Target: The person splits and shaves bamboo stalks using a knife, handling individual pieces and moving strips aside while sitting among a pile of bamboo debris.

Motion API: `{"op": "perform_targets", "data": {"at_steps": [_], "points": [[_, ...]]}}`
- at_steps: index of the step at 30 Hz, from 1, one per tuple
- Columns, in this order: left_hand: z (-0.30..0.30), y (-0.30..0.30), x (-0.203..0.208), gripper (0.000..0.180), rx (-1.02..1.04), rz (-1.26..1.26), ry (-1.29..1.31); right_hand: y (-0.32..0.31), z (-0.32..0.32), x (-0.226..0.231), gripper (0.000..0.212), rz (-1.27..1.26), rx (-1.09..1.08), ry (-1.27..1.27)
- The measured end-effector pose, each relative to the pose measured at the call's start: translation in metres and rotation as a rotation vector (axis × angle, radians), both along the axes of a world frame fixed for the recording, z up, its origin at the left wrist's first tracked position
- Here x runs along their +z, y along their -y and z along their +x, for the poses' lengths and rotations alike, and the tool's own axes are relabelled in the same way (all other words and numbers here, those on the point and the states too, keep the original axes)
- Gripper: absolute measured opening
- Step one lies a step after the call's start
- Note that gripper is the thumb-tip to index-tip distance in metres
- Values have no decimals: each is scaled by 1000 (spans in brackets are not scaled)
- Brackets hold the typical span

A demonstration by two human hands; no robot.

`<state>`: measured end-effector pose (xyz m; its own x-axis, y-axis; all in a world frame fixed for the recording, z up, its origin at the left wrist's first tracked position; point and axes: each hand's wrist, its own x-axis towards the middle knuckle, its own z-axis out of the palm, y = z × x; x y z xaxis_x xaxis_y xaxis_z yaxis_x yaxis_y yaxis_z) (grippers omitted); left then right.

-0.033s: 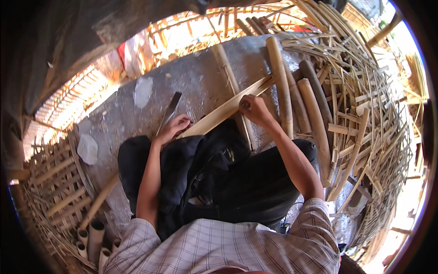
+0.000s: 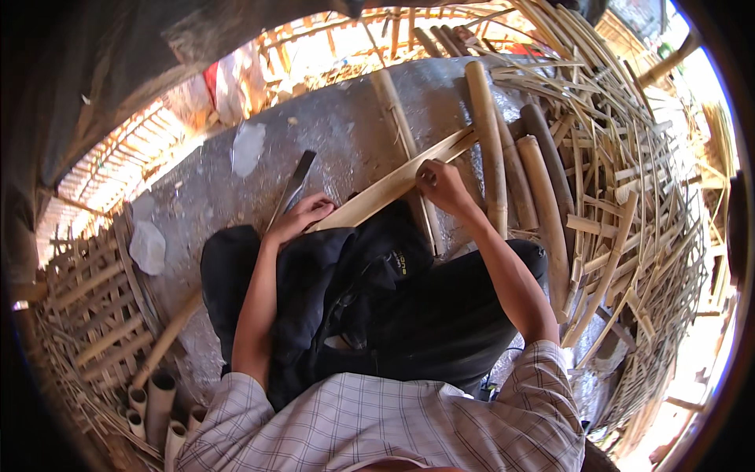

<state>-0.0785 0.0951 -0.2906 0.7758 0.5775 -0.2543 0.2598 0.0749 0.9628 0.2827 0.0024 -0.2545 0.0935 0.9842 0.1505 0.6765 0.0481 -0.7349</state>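
Observation:
I sit on a grey concrete floor [image 2: 354, 134] with a black cloth [image 2: 346, 275] over my lap. A long pale split bamboo slat [image 2: 393, 185] lies slanted across my knees. My left hand [image 2: 303, 214] is closed around the handle of a flat metal knife [image 2: 291, 189], whose blade points away from me, right at the slat's near end. My right hand [image 2: 440, 182] grips the slat further up, fingers curled over it.
Whole bamboo poles [image 2: 487, 134] lie to the right of the slat. A heap of thin bamboo strips [image 2: 629, 197] fills the right side. Woven bamboo panels [image 2: 86, 315] and short cut bamboo tubes [image 2: 157, 401] lie at the lower left. Flat stones [image 2: 148, 245] rest on the floor.

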Motion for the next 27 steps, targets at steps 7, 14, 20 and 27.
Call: {"op": "perform_targets", "data": {"at_steps": [7, 14, 20, 27], "points": [[2, 10, 34, 51, -37, -71, -95, 0, 18, -21, 29, -140, -431, -129], [6, 8, 17, 45, -15, -63, -28, 1, 49, -14, 28, -500, -482, -786], [1, 12, 27, 46, 22, 58, -35, -2, 23, -21, 21, -444, -438, -992], [2, 29, 73, 38, -66, 85, -20, -7, 33, -33, 17, -280, -286, -1203]]}}
